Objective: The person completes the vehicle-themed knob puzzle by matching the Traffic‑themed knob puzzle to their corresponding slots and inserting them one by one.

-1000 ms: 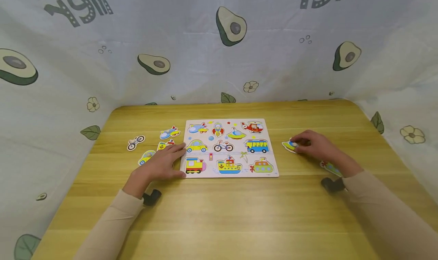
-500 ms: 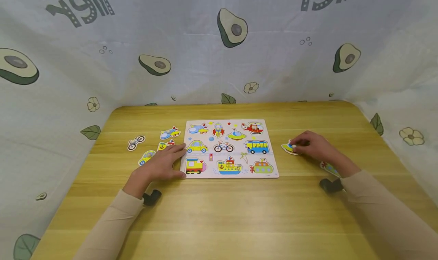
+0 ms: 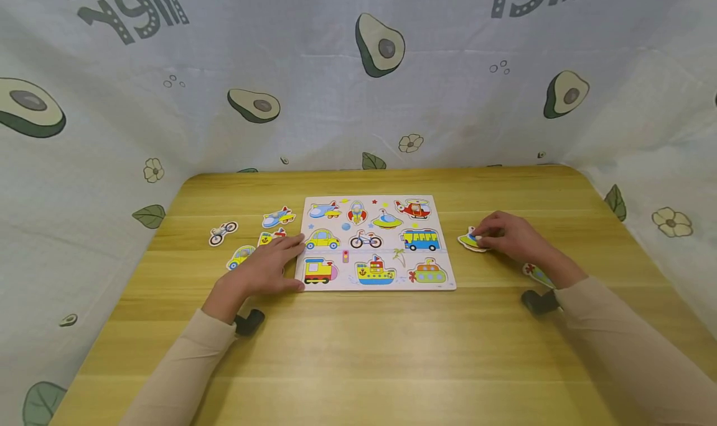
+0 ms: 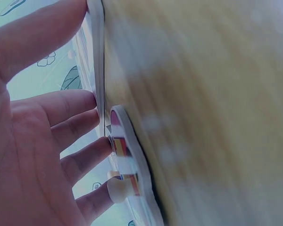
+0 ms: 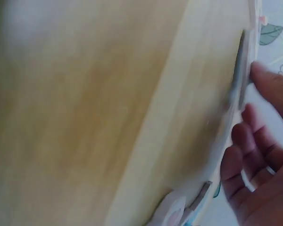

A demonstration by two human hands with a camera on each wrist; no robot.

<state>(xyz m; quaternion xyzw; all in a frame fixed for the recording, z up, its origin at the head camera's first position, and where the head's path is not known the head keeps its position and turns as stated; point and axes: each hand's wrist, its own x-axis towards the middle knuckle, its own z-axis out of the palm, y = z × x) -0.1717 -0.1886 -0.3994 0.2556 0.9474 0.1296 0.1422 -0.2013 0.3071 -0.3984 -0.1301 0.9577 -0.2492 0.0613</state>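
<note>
Puzzle board (image 3: pixel 344 283) lying flat in the middle of a wooden table, a long stretch of wood reaching from its near edge toward six o'clock, a slimmer band toward twelve, and a gap at three between its right edge and the piece at the right hand. White fabric (image 3: pixel 313 46) rises past the table's far edge at twelve and hangs along both sides toward ten and two, printed with avocados, leaves and flowers. The table (image 3: pixel 364 351) is yellow-brown with streaky grain and rounded far corners. The pale rectangular board carries bright pictures of vehicles. From seven and five o'clock come two arms in beige sleeves. Near nine, the left hand (image 3: pixel 266 267) is spread and relaxed, grasping nothing, its fingertips touching the board's left edge. At three, the right hand (image 3: pixel 512 236) pinches a flat yellow-green flying-saucer piece (image 3: pixel 467 240); whether it is off the wood I cannot tell. Other thin, outlined pieces lie about: a plane piece (image 3: pixel 278 217), a bicycle piece (image 3: pixel 223 233) and a car piece (image 3: pixel 241 258) around nine, and a green piece (image 3: pixel 539 275), partly hidden by the right arm, just past three. In the left wrist view, a pale round knob (image 4: pixel 117 189) stands beside the left hand's fingers.
</note>
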